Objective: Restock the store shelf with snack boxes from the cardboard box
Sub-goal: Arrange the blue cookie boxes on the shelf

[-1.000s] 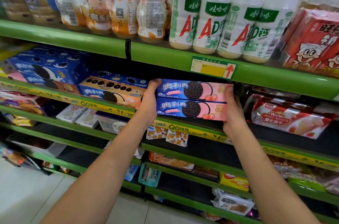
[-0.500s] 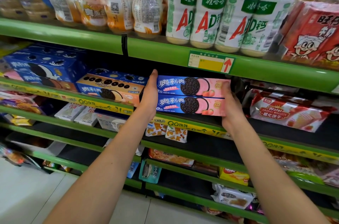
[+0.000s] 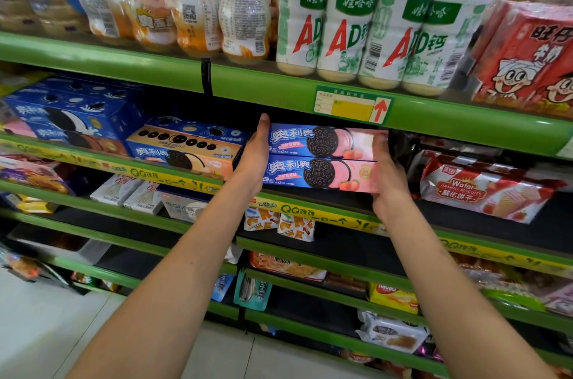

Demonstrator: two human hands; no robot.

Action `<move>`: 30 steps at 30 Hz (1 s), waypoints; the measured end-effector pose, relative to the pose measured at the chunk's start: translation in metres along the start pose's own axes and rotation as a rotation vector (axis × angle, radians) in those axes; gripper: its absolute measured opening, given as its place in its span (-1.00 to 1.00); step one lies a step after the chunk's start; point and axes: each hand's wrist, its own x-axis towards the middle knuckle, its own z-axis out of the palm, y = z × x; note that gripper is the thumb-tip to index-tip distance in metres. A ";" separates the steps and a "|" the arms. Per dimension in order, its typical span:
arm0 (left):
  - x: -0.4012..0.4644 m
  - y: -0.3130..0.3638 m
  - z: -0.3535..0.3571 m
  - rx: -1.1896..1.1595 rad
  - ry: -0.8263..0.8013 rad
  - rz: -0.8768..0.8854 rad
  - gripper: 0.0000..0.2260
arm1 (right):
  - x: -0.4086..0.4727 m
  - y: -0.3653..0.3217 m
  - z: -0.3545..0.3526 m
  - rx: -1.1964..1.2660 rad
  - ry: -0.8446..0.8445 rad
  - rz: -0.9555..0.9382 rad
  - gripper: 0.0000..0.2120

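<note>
Two blue-and-pink snack boxes, an upper one (image 3: 325, 140) and a lower one (image 3: 322, 174), sit stacked on the green shelf (image 3: 325, 212) under the upper shelf's lip. My left hand (image 3: 255, 158) presses flat against the stack's left end, fingers straight and pointing up. My right hand (image 3: 386, 171) holds the right end, thumb lying on the front face and fingers hidden behind the boxes. The cardboard box is out of view.
An orange-and-blue cookie box (image 3: 186, 149) stands just left of the stack, and a red wafer pack (image 3: 483, 192) lies to the right. Milk drink bottles (image 3: 356, 25) fill the shelf above. Lower shelves hold scattered snack packs, with floor tiles (image 3: 46, 326) below.
The stacked boxes have gone slightly deeper into the shelf, between the cookie box and the wafer pack. My left hand has flattened against the stack's end.
</note>
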 end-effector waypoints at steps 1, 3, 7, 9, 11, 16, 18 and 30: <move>0.001 -0.001 0.000 0.010 0.003 0.005 -0.49 | 0.000 0.000 0.000 0.002 0.009 -0.003 0.07; 0.002 -0.001 -0.001 0.033 0.007 0.015 -0.45 | -0.001 0.000 0.000 0.004 0.023 -0.012 0.02; 0.004 -0.004 -0.003 0.042 -0.002 0.045 -0.42 | -0.002 0.002 -0.001 0.003 0.007 -0.029 0.06; 0.004 -0.006 -0.004 0.026 -0.021 0.065 -0.42 | -0.002 0.001 -0.001 -0.005 -0.038 -0.033 0.01; 0.004 -0.007 -0.005 0.006 -0.031 0.070 -0.41 | -0.002 0.002 0.000 -0.006 -0.065 -0.030 -0.03; 0.004 -0.007 -0.005 -0.040 -0.036 0.052 -0.46 | -0.004 0.001 0.002 0.008 -0.030 -0.032 -0.04; 0.004 -0.008 -0.005 -0.061 -0.054 0.047 -0.47 | -0.006 0.000 0.002 0.012 -0.019 -0.023 -0.23; -0.001 -0.009 -0.006 -0.147 -0.067 0.041 -0.59 | -0.004 0.003 0.002 0.055 -0.035 -0.031 -0.54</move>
